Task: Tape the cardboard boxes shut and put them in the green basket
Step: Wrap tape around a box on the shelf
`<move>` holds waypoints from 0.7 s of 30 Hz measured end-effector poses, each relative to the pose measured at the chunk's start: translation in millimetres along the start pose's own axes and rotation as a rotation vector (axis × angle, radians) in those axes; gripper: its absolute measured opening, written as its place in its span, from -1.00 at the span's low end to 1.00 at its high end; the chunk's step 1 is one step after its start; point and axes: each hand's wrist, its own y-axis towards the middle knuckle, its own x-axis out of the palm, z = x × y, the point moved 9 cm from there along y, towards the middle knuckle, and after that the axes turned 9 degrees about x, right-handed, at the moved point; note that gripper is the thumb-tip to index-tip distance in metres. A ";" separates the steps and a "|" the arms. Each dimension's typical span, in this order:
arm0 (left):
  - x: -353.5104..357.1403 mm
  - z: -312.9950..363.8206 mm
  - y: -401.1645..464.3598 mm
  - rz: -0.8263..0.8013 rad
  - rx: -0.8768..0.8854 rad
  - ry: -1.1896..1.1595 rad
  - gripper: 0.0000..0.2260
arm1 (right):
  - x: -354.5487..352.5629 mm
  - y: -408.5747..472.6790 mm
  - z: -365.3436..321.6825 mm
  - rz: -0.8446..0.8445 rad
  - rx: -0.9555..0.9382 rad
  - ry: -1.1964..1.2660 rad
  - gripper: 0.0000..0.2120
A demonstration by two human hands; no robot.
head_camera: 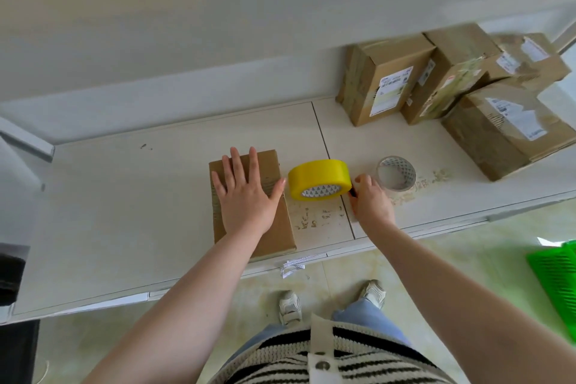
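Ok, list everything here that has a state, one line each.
Left hand: flat, pressing the box.
Box: closed, lying flat at the table edge.
Yellow tape: on edge beside the box.
Right hand: curled, pinching something small and dark by the yellow tape.
Clear tape: on edge, untouched.
Stacked boxes: closed, labelled.
Basket: on floor, contents unseen.

Beside the yellow tape roll, whose white core carries small dark triangles, lies a plain brown box on a white table. Right of the roll: a clear roll, brown boxes with white labels, a bright green basket. Below: black-and-cream striped sweater, blue jeans.
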 end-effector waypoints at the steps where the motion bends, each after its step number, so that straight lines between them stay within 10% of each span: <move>1: -0.2 -0.3 -0.2 0.001 0.000 0.003 -0.21 | 0.8 0.9 0.6 -0.017 0.007 0.016 -0.83; 12: -0.6 -1.5 -0.2 0.017 0.004 0.009 -0.20 | 1.6 3.4 -4.0 -0.117 0.138 -0.018 -0.81; 21: -1.4 -0.7 -0.7 0.037 0.003 0.011 -0.33 | -114.3 -16.1 -103.5 0.142 -0.089 0.413 -0.94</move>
